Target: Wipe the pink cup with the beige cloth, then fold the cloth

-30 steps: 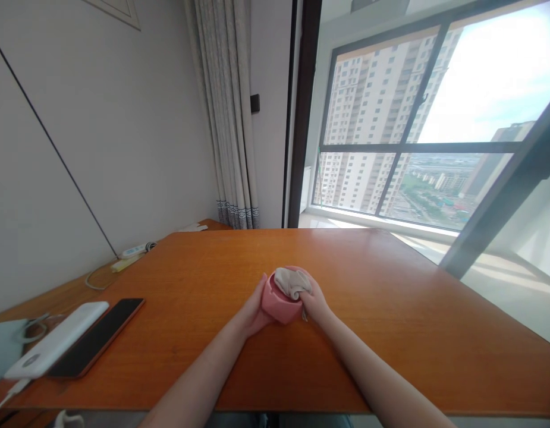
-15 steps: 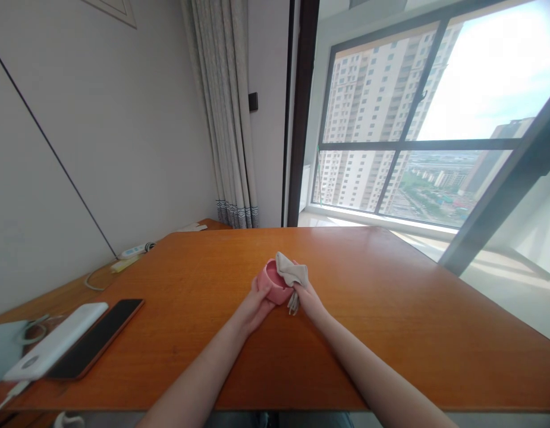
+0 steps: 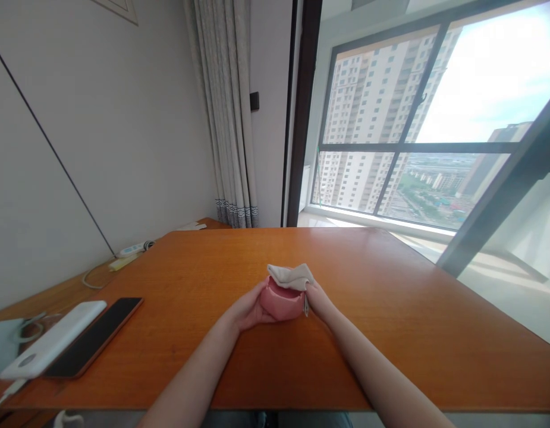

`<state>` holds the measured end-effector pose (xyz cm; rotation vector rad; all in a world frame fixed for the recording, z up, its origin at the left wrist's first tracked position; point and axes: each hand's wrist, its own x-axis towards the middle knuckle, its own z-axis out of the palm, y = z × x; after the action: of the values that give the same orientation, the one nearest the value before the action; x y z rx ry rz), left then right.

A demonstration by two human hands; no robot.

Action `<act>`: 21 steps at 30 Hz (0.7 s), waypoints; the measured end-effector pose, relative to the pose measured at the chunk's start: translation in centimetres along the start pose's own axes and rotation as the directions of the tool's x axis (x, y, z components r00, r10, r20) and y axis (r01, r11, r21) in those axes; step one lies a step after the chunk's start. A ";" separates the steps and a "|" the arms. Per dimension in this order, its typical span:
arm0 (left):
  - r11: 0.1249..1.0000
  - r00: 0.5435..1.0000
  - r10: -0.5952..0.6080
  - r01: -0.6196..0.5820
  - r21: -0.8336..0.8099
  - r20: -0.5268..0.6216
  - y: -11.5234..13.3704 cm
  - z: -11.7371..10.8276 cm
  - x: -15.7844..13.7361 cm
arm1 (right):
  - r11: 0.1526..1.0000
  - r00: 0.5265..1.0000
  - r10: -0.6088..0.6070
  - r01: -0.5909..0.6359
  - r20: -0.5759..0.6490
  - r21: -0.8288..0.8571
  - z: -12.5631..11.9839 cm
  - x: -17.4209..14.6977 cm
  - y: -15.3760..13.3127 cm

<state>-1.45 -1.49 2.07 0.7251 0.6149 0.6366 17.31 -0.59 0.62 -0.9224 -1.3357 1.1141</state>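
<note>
Just below the centre of the frame I see my left hand (image 3: 247,309) cupped around the near left side of a small pink bowl (image 3: 281,304), which sits on the orange wooden table (image 3: 390,333). My right hand (image 3: 318,300) grips a beige cloth (image 3: 290,276) pressed over the bowl's rim and far edge. At the lower left lie a black phone (image 3: 94,337) and a white power bank (image 3: 52,348), side by side, well apart from the bowl.

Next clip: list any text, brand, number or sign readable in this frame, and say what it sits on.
No text can be read.
White power bank: a round mark near one end, too small to read.
Black phone: screen dark, no text.
Power strip by the wall: blurred.
Pink bowl and beige cloth: no print visible.
</note>
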 end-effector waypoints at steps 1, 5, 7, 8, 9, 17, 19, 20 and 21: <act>0.998 0.998 0.052 -0.052 -0.018 -0.019 -0.2 0.2 0.1 | 1.000 0.999 -0.016 0.016 -0.033 -0.005 0.1 0.0 0.3; 0.941 0.923 0.336 -0.338 0.022 -0.189 -0.9 1.4 0.7 | 0.995 0.988 -0.081 0.073 -0.133 -0.070 0.8 0.0 1.0; 0.912 0.888 0.408 -0.406 0.052 -0.215 -1.1 1.8 0.7 | 0.992 0.977 -0.097 0.081 -0.192 -0.094 1.0 -0.1 1.0; 0.910 0.890 0.411 -0.412 0.041 -0.197 -1.1 2.0 0.6 | 0.992 0.970 -0.098 0.078 -0.223 -0.095 1.0 -0.1 1.0; 0.917 0.903 0.396 -0.398 0.023 -0.164 -1.0 2.0 0.5 | 0.993 0.964 -0.094 0.074 -0.247 -0.086 0.9 -0.1 0.8; 0.992 0.991 0.127 -0.125 0.033 -0.037 -0.4 1.1 0.0 | 1.000 0.996 -0.014 0.014 0.087 0.004 -0.2 -0.1 -0.3; 0.988 0.985 0.148 -0.150 -0.019 -0.086 -0.5 0.9 0.4 | 1.000 0.998 -0.030 0.030 0.064 0.002 0.0 -0.1 -0.2; 0.981 0.978 0.178 -0.184 -0.055 -0.106 -0.5 0.9 0.6 | 0.999 0.998 -0.048 0.049 0.040 -0.007 0.0 -0.1 -0.1; 0.969 0.967 0.217 -0.230 -0.088 -0.132 -0.5 0.9 0.8 | 0.997 0.997 -0.074 0.075 0.022 -0.026 0.1 -0.1 -0.1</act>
<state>-0.15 -1.58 1.98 0.6674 0.6113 0.9207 17.19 -0.73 0.72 -0.8756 -1.3945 1.0531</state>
